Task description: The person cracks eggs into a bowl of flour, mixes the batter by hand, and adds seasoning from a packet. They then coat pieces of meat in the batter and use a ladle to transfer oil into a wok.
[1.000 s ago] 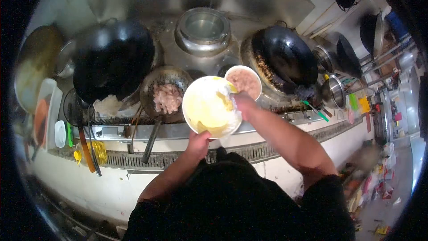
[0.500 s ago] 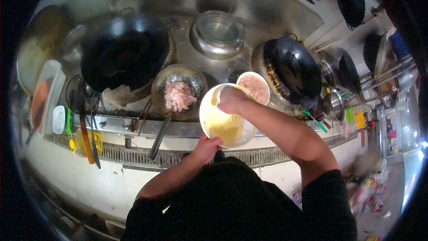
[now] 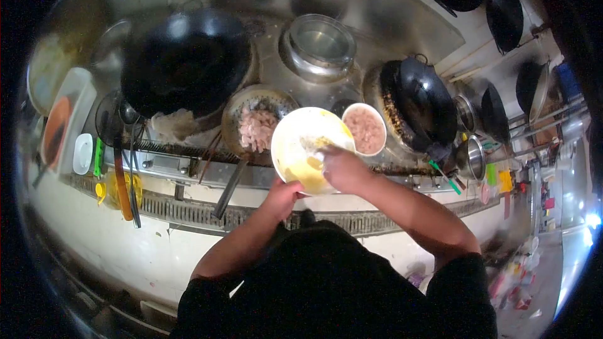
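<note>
1. Over the stove's front edge, a white bowl [image 3: 312,149] is held tilted toward the person, its inside coated with yellow batter that pools at the lower side.
2. Holding it from below, the left hand [image 3: 284,193] is closed round the near rim, fingers curled under it.
3. Inside the bowl, the right hand [image 3: 339,168] works the batter with fingers bent and smeared (whether they pinch anything I cannot tell).
4. By the look of it, the mixing is well along: the batter seems smooth, yet none has left the bowl.
5. Just beyond stands a perforated strainer [image 3: 259,123] with pale raw meat pieces, uncoated, and beside it a small bowl of meat [image 3: 365,129], also untouched.
6. Further out, a dark wok [image 3: 185,63] sits left, a second wok [image 3: 424,103] right, with a steel pot [image 3: 321,44] between them.
</note>
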{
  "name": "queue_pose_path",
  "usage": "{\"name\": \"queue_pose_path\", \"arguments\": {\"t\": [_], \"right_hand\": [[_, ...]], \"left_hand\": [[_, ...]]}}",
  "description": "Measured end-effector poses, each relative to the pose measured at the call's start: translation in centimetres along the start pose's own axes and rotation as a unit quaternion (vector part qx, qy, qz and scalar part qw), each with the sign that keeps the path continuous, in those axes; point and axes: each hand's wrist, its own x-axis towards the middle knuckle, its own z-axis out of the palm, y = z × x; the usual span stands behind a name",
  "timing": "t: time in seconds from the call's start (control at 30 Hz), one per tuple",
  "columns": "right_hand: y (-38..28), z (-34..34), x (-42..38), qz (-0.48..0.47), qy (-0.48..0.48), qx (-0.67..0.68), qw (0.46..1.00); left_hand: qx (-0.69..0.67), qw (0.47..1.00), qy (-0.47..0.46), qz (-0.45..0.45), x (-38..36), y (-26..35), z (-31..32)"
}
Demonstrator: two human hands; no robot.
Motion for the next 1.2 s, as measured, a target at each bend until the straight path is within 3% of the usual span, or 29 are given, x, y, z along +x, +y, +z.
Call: {"name": "queue_pose_path", "arguments": {"t": [0.03, 0.1, 0.13, 0.2, 0.4, 0.43, 0.6, 0.8, 0.87, 0.93, 0.97, 1.0, 1.07, 1.1, 1.13, 1.2], "right_hand": [[-0.2, -0.7, 0.0, 0.000, 0.000, -0.001, 1.000], [-0.1, -2.1, 0.2, 0.155, -0.046, 0.035, 0.986], [0.8, -1.7, 0.5, 0.157, -0.045, 0.036, 0.986], [3.0, -0.5, 1.6, 0.179, 0.080, 0.075, 0.978], [3.5, -1.0, 6.6, 0.213, -0.003, 0.164, 0.963], [3.2, -1.0, 6.8, 0.142, 0.024, 0.118, 0.982], [2.4, -1.5, 7.9, 0.081, -0.070, 0.077, 0.991], [6.2, -0.2, 8.5, -0.175, -0.139, -0.043, 0.974], [7.6, -2.7, 9.3, -0.171, -0.180, -0.078, 0.965], [9.3, -4.9, 9.3, -0.009, -0.101, -0.062, 0.993], [12.0, -4.5, 11.4, -0.092, -0.105, -0.116, 0.983], [14.3, -3.9, 12.7, -0.088, -0.103, -0.115, 0.984], [14.6, -5.8, 15.3, -0.040, -0.041, -0.080, 0.995], [14.4, -6.4, 16.8, 0.039, -0.093, 0.016, 0.995], [15.2, -5.1, 18.1, 0.044, -0.080, 0.079, 0.993], [15.9, -4.8, 17.8, -0.113, 0.060, -0.026, 0.991]], "left_hand": [[0.007, 1.000, 0.015, 0.007, -0.1, 0.4, 0.3], [0.005, 0.999, 0.033, 0.012, 0.3, 0.3, 0.2], [0.003, 0.998, 0.052, 0.018, 0.4, 0.2, 0.2], [-0.001, 0.999, 0.052, 0.009, -0.3, 0.9, 1.4], [-0.027, 0.999, 0.004, -0.018, -0.4, -0.7, 2.7], [-0.036, 0.999, 0.002, -0.021, -0.6, -0.1, 3.5], [-0.027, 0.999, 0.008, -0.034, 1.0, 1.1, 3.6], [0.056, 0.997, 0.046, 0.004, 5.6, 4.1, 3.8], [0.060, 0.996, 0.047, 0.040, 7.3, 5.1, 5.0], [0.016, 0.996, 0.083, 0.037, 9.5, 5.3, 5.1], [-0.010, 0.998, 0.049, 0.034, 10.7, 5.6, 5.1], [-0.008, 0.998, 0.046, 0.032, 12.1, 5.6, 5.5], [-0.050, 0.998, 0.049, 0.005, 14.6, 6.0, 6.6], [-0.049, 0.998, 0.046, 0.002, 16.2, 6.1, 7.1], [-0.040, 0.998, 0.047, 0.016, 17.9, 6.2, 7.6], [-0.035, 0.998, 0.046, 0.029, 21.4, 7.1, 8.1]]}}
